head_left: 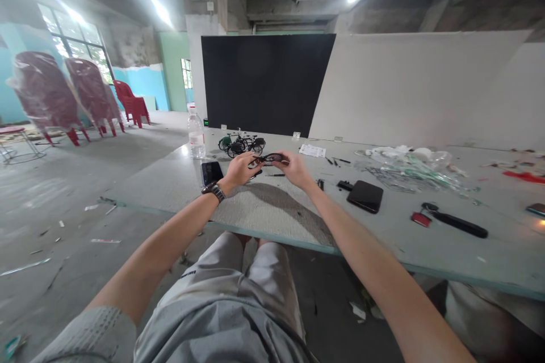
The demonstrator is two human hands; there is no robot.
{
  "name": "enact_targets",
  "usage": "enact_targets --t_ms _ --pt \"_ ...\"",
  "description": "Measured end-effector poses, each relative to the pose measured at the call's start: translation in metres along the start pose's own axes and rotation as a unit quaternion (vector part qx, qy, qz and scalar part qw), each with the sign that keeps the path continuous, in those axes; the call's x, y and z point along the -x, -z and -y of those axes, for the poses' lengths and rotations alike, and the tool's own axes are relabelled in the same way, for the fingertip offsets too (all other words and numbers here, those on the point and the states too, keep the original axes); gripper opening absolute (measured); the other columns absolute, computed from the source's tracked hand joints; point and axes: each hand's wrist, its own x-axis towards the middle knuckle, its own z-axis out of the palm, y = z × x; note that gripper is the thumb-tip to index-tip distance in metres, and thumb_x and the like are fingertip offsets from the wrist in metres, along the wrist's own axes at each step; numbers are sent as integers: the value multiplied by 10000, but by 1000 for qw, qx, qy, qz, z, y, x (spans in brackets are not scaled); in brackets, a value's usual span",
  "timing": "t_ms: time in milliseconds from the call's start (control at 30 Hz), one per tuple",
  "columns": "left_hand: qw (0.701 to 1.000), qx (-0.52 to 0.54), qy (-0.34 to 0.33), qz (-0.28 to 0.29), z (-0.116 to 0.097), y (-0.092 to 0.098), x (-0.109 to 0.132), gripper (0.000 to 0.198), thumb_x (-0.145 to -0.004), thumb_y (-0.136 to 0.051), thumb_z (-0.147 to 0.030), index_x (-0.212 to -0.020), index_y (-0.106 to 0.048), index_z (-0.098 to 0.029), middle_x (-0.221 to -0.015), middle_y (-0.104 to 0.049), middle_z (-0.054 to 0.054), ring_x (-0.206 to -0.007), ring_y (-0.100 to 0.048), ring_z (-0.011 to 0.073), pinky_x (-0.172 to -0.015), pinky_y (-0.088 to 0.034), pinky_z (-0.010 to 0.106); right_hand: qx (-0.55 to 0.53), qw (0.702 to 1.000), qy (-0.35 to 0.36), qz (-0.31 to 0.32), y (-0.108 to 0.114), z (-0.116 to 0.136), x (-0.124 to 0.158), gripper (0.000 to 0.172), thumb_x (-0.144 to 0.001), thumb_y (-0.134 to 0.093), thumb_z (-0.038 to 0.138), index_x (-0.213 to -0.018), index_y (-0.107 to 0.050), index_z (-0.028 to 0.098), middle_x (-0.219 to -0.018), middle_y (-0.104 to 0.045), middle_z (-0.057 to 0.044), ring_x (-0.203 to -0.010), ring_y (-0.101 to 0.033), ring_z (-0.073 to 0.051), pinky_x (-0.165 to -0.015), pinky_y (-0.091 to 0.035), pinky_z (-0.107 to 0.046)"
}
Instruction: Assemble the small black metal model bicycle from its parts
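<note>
My left hand (pixel 242 169) and my right hand (pixel 294 169) are raised just over the table, fingers closed on a small black model bicycle part (pixel 272 157) between them. A wheel-like ring shows by the right fingertips; the rest is partly hidden by my fingers. Just behind my left hand stand several small model bicycles (pixel 242 144), black with some green. A phone (pixel 212 173) lies beside my left wrist, which wears a dark watch (pixel 218 191). Small dark tools or parts (pixel 278 175) rest on the table under my hands.
A water bottle (pixel 196 135) stands at the table's back left. To the right are a printed sheet (pixel 313 151), a black flat device (pixel 365 196), a long black handle (pixel 462 224) and a heap of plastic bags and sprues (pixel 419 167). A black panel (pixel 266 82) stands behind the table.
</note>
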Motion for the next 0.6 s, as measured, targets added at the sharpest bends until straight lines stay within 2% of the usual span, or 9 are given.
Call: enact_targets --t_ms 67,133,200,267,367,467,600 --pt "999 31 20 23 -2 2 0 324 -963 -622 -443 -1144 -659 -176 -885 -736 54 -814 -705 193 -738 -528 299 13 1000 3 -1 1 1 0 321 -895 -697 475 -1050 -743 198 -1036 -767 -123 -958 -718 -291 -872 -590 -457" --pt "997 56 42 34 -3 5 0 554 -936 -652 -491 -1375 -525 -177 -889 -746 40 -802 -719 198 -725 -536 300 29 1000 2 -4 1 1 0 308 -908 -680 463 -1061 -745 204 -1039 -767 -128 -952 -719 -300 -850 -592 -458" --pt "996 60 53 27 -5 7 0 700 -922 -660 -531 -1474 -417 -175 -944 -754 57 -851 -730 215 -732 -545 308 41 999 2 -9 2 1 0 310 -918 -662 463 -1077 -743 209 -1045 -764 -128 -957 -717 -306 -847 -590 -468" --pt "998 49 47 14 -7 9 -1 670 -923 -658 -544 -1453 -459 -187 -1043 -753 88 -941 -729 232 -771 -554 317 44 999 7 -13 1 0 0 321 -922 -652 468 -1086 -740 207 -1047 -760 -129 -961 -715 -307 -852 -588 -473" --pt "998 54 17 15 -10 9 -5 501 -931 -660 -526 -1305 -617 -194 -1142 -745 107 -1027 -716 239 -857 -559 335 46 999 11 -10 0 -1 0 329 -919 -649 484 -1063 -742 204 -1027 -761 -125 -948 -712 -295 -844 -589 -458" --pt "997 80 12 9 -11 8 -8 394 -930 -674 -498 -1170 -710 -187 -1141 -760 109 -1038 -722 247 -901 -565 359 36 999 8 -2 -1 0 0 323 -912 -657 494 -1036 -742 208 -1013 -763 -112 -938 -709 -284 -846 -590 -446" --pt "994 103 43 -11 -10 7 -10 307 -922 -700 -441 -1091 -762 -192 -1059 -790 93 -980 -744 252 -869 -583 366 20 1000 -1 0 -3 3 1 318 -912 -663 487 -1066 -734 219 -1047 -756 -112 -973 -705 -288 -863 -593 -452"
